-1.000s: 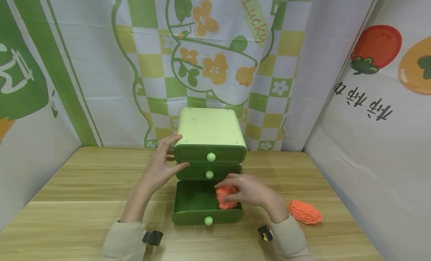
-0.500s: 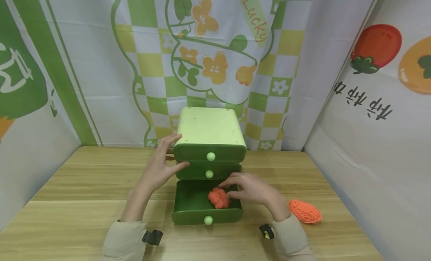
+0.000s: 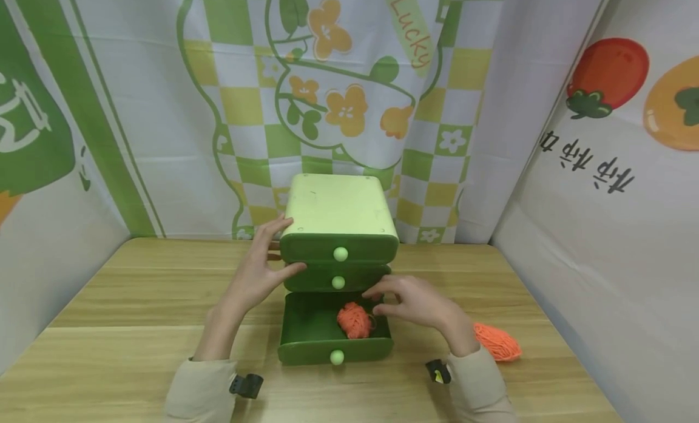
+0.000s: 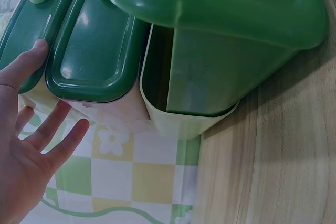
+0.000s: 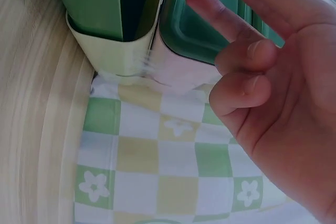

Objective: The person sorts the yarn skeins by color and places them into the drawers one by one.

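A small green drawer cabinet (image 3: 340, 204) with three drawers stands on the table, its bottom drawer (image 3: 308, 351) pulled out. Inside that drawer, toward the right, lies a ball of orange yarn (image 3: 354, 320). My left hand (image 3: 256, 271) steadies the cabinet's left side, with the thumb on the front near the upper drawers; the left wrist view shows its fingers (image 4: 60, 148) spread along the side. Over the drawer's right edge is my right hand (image 3: 415, 300), holding nothing, its fingers loosely bent beside the yarn. In the right wrist view the right palm (image 5: 294, 93) is bare.
An orange yarn skein (image 3: 498, 342) lies on the wooden table (image 3: 136, 326) to the right, partly behind the right forearm. A patterned curtain (image 3: 246, 107) hangs right behind the cabinet. The upper two drawers are closed.
My right hand has let go of the orange yarn ball, which now rests in the drawer a little further left. The hand has drawn back up and right. The left hand stays put.
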Tool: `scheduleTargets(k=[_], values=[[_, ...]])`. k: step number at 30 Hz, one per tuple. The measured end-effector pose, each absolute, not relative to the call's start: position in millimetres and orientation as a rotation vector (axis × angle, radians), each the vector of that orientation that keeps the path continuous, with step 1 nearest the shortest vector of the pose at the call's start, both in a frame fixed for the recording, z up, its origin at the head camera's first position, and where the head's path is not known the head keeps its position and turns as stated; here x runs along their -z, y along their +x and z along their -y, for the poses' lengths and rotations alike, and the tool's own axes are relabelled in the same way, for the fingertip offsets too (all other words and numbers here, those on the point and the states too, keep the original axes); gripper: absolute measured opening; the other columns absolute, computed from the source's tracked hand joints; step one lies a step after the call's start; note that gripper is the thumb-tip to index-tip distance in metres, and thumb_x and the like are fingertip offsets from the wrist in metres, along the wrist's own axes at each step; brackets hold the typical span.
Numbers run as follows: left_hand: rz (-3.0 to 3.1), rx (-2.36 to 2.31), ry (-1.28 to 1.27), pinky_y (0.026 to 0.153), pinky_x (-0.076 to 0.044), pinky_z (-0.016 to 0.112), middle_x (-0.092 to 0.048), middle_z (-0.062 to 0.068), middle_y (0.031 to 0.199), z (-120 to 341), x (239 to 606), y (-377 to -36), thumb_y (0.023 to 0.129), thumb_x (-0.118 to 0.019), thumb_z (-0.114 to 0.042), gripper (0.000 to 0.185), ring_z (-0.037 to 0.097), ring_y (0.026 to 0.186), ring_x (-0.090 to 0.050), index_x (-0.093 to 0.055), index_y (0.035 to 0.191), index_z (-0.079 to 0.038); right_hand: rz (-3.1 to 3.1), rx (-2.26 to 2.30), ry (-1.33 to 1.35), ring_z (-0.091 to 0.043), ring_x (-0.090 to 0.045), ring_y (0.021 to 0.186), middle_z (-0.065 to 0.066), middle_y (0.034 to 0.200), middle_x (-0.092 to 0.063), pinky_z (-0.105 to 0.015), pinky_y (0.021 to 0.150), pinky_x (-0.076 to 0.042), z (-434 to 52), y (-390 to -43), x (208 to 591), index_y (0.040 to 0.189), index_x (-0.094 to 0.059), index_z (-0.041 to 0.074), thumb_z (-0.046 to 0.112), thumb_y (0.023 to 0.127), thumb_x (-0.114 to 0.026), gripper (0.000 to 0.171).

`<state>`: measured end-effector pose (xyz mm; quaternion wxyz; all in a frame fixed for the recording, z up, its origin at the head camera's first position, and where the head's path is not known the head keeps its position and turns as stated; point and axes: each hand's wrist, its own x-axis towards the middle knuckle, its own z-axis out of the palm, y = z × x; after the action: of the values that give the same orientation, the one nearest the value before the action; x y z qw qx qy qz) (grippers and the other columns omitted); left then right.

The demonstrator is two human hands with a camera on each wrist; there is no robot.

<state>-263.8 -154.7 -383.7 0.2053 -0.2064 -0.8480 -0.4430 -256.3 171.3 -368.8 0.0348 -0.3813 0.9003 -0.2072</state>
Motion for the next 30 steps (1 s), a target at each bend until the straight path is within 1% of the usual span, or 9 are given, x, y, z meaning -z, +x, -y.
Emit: scheduleTargets(k=[4,6,9,11,14,18,20,25,30], values=[[2.356,1.237,-0.575,0.092,-0.052,0.047,-0.023,0.003,0.163,156,382,-263,0.08,-0.085,-0.021,0.091,0.029,0.114,-0.056,-0.031,0.152,-0.036,-2.797,0.626,-1.177,-0.012,-0.066,0.109,0.009,0.117,-0.069,-0.035,0.093,-0.053,-172,-257,367,0.123,-0.071,0.022,0.031,0.093,-0.07,0.031],[2.363,1.236,-0.574,0.091,-0.053,0.047,-0.023,0.003,0.163,156,382,-263,0.08,-0.084,-0.021,0.091,0.03,0.113,-0.057,-0.031,0.152,-0.037,-2.804,0.624,-1.179,-0.012,-0.066,0.106,0.009,0.116,-0.07,-0.033,0.09,-0.053,-173,-257,368,0.123,-0.071,0.022,0.032,0.094,-0.07,0.031],[2.378,1.245,-0.578,0.09,-0.054,0.047,-0.023,0.003,0.163,154,383,-264,0.081,-0.084,-0.025,0.089,0.03,0.111,-0.059,-0.031,0.151,-0.039,-2.811,0.641,-1.163,-0.01,-0.065,0.092,0.007,0.115,-0.07,-0.029,0.08,-0.052,-176,-255,370,0.122,-0.071,0.021,0.03,0.094,-0.07,0.03],[2.376,1.256,-0.586,0.09,-0.054,0.048,-0.023,0.002,0.163,153,384,-265,0.081,-0.084,-0.025,0.089,0.031,0.111,-0.059,-0.031,0.151,-0.039,-2.821,0.65,-1.151,-0.008,-0.061,0.087,0.007,0.116,-0.07,-0.027,0.076,-0.051,-179,-255,371,0.121,-0.071,0.022,0.03,0.094,-0.069,0.029],[2.356,1.27,-0.59,0.092,-0.053,0.051,-0.023,0.004,0.163,154,384,-264,0.081,-0.084,-0.023,0.089,0.032,0.114,-0.057,-0.032,0.151,-0.037,-2.821,0.662,-1.153,-0.008,-0.063,0.09,0.006,0.12,-0.07,-0.028,0.077,-0.052,-184,-255,371,0.121,-0.071,0.021,0.028,0.094,-0.069,0.028],[2.341,1.253,-0.598,0.095,-0.051,0.052,-0.023,0.006,0.163,156,383,-264,0.081,-0.084,-0.021,0.09,0.032,0.12,-0.053,-0.03,0.152,-0.035,-2.806,0.665,-1.182,-0.013,-0.067,0.099,0.002,0.116,-0.072,-0.029,0.082,-0.054,-194,-256,371,0.122,-0.071,0.017,0.025,0.096,-0.068,0.028],[2.34,1.244,-0.603,0.096,-0.05,0.052,-0.024,0.006,0.162,157,382,-264,0.081,-0.084,-0.021,0.09,0.032,0.123,-0.051,-0.03,0.152,-0.034,-2.804,0.671,-1.174,-0.013,-0.067,0.095,0.002,0.112,-0.072,-0.027,0.079,-0.053,-200,-256,371,0.122,-0.071,0.017,0.023,0.096,-0.067,0.027],[2.37,1.241,-0.599,0.096,-0.05,0.051,-0.024,0.005,0.162,157,381,-264,0.082,-0.082,-0.024,0.088,0.032,0.121,-0.053,-0.03,0.153,-0.035,-2.83,0.653,-1.118,-0.007,-0.062,0.089,0.007,0.111,-0.071,-0.025,0.072,-0.051,-216,-251,369,0.122,-0.07,0.022,0.025,0.097,-0.065,0.026],[2.396,1.221,-0.585,0.094,-0.052,0.049,-0.023,0.005,0.163,155,382,-263,0.083,-0.082,-0.026,0.088,0.032,0.116,-0.056,-0.029,0.153,-0.035,-2.863,0.641,-1.072,-0.002,-0.053,0.076,0.008,0.11,-0.07,-0.022,0.066,-0.047,-234,-245,369,0.122,-0.07,0.019,0.027,0.098,-0.064,0.026]])
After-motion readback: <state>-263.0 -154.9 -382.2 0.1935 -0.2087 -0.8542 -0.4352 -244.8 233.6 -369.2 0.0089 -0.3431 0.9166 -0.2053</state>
